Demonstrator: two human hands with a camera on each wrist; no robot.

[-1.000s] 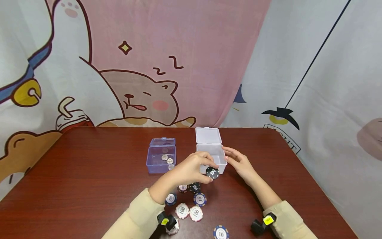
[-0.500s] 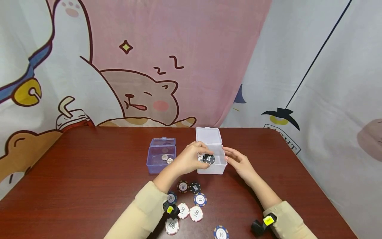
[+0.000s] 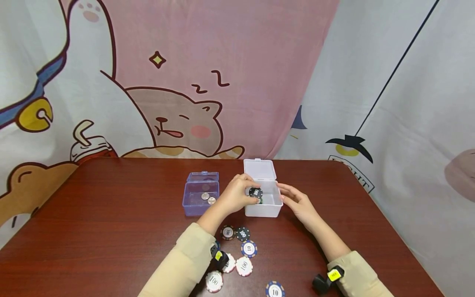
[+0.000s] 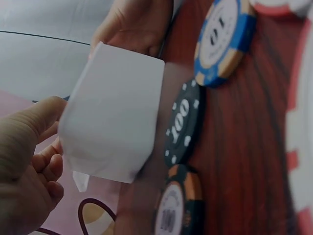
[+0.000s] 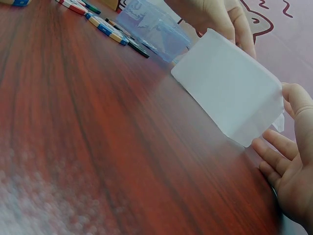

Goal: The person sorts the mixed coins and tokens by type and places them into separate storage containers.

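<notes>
Beyond the far edge of the surface (image 3: 111, 214) we note a cartoon-printed curtain (image 3: 259, 82). Left of the middle, near the far edge: a blue see-through box (image 3: 196, 210), lid back, silvery coins (image 3: 205, 196) inside.

Next, a sleeve (image 3: 182, 264) slants in from the near edge. Its wrist camera (image 3: 221, 260) blocks our sight of parts of a white chip (image 3: 230, 264) and a blue one. One white chip (image 3: 214, 281) lies toward the near edge; farther in, a black-and-orange chip (image 3: 228, 232), another white chip (image 3: 243, 266), a dark chip (image 3: 243, 234) and a blue chip (image 3: 249, 249).

The left hand (image 3: 237, 194) reaches inside the white box (image 3: 262, 211), near the far edge, and hides its left wall; fingers and thumb pinch a black chip (image 3: 256, 192).

A second blue chip (image 3: 275, 290) lies toward the near edge. Rightmost, the right hand (image 3: 298, 202) touches the white box's right wall, fingers loosely extended.
</notes>
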